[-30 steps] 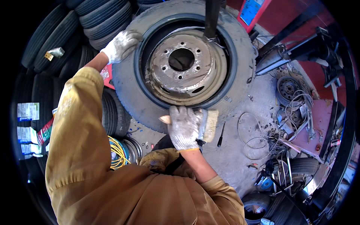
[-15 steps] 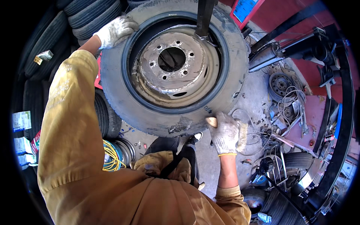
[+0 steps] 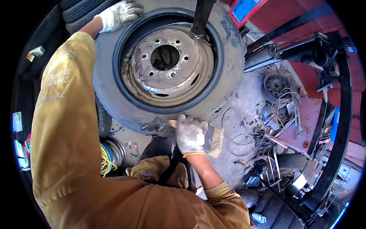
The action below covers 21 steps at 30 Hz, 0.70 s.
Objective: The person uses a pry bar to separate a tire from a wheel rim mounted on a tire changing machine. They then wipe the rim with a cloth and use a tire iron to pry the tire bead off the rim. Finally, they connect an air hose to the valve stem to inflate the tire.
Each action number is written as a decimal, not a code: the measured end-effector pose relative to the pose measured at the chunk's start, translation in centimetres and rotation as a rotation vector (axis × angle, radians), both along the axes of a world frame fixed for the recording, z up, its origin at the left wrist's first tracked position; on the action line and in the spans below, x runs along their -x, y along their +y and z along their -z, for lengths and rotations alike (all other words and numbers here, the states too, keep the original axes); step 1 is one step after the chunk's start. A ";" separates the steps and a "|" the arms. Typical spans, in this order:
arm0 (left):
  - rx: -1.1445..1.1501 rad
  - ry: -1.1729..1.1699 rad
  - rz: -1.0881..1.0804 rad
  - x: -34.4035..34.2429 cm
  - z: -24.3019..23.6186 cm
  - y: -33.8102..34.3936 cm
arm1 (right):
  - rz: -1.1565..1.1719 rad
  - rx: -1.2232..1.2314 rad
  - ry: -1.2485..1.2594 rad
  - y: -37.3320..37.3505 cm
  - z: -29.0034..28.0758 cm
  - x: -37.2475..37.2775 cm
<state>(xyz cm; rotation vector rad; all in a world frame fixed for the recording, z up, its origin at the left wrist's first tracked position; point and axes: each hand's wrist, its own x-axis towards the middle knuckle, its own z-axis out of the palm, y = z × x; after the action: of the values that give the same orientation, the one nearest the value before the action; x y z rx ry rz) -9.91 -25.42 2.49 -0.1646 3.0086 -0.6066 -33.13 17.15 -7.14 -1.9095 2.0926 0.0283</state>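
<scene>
A large tire (image 3: pixel 103 72) lies in front of me around a worn steel wheel rim (image 3: pixel 194 65) with a ring of bolt holes. My left hand (image 3: pixel 121 16), in a white knit glove, rests on the tire's far left sidewall; its fingers are stretched out and hold nothing. Gripped in my gloved right hand (image 3: pixel 191 135) is a wide flat brush (image 3: pixel 215 142). The end of its wooden handle sticks out on the left and its pale bristles on the right. That hand is over the tire's near edge; whether it touches the rubber, I cannot tell.
A black metal arm (image 3: pixel 203 17) reaches down to the rim. Machine arms (image 3: pixel 282 51) stand at the right. Stacked tires (image 3: pixel 82 15) are at the far left. Loose hoses (image 3: pixel 240 143), a small wheel (image 3: pixel 275 87) and metal parts lie on the floor to the right.
My right hand has moved left with the brush, to the tire's near edge. My left hand still rests on the tire. The whole view has shifted slightly.
</scene>
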 end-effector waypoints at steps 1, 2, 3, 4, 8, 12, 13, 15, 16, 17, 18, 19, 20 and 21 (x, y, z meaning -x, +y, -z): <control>0.049 0.003 -0.008 -0.2 0.0 0.0 | -0.018 0.047 0.018 0.3 -0.1 -0.8; 0.076 0.019 -0.032 -0.1 0.2 -0.1 | -0.020 0.007 0.021 0.2 0.1 -1.5; 0.103 0.036 -0.056 0.1 0.5 -0.2 | -0.021 -0.001 0.006 0.2 0.0 -2.0; 0.131 0.054 -0.079 0.3 1.0 -0.3 | -0.020 -0.009 -0.009 0.1 0.0 -2.5; 0.294 0.116 -0.276 0.2 2.7 0.1 | -0.059 0.059 -0.037 0.3 0.6 -3.6; 0.334 -0.044 -0.603 3.6 2.5 2.1 | -0.083 -0.087 -0.150 -0.1 -1.5 -3.5; 0.354 -0.077 -0.656 4.1 2.3 2.6 | -0.066 -0.122 -0.179 0.0 -2.3 -2.9; 0.401 -0.047 -0.694 4.4 3.8 2.6 | 0.008 -0.045 -0.178 0.3 -3.7 -0.6; 0.405 -0.010 -0.702 5.3 4.8 2.4 | 0.076 0.008 -0.186 0.5 -3.3 0.7; 0.387 -0.013 -0.744 6.1 4.4 2.9 | 0.093 0.030 -0.110 0.6 -3.6 2.2; 0.306 -0.055 -0.819 6.8 3.8 3.2 | 0.110 0.052 -0.034 0.5 -4.0 3.7; 0.243 0.090 -0.711 6.8 3.5 3.3 | 0.167 0.065 -0.027 0.6 -3.6 5.3; 0.186 0.222 -0.612 6.1 3.2 3.7 | 0.210 0.078 -0.032 0.5 -3.3 6.4; 0.192 0.224 -0.627 6.0 3.1 3.8 | 0.210 0.080 0.056 0.4 -3.7 7.3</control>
<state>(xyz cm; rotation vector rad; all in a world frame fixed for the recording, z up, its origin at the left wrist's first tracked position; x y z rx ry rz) -15.93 -21.63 -0.57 -1.1953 2.8284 -0.8316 -40.39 17.50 -3.44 -1.7401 2.3538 -0.0496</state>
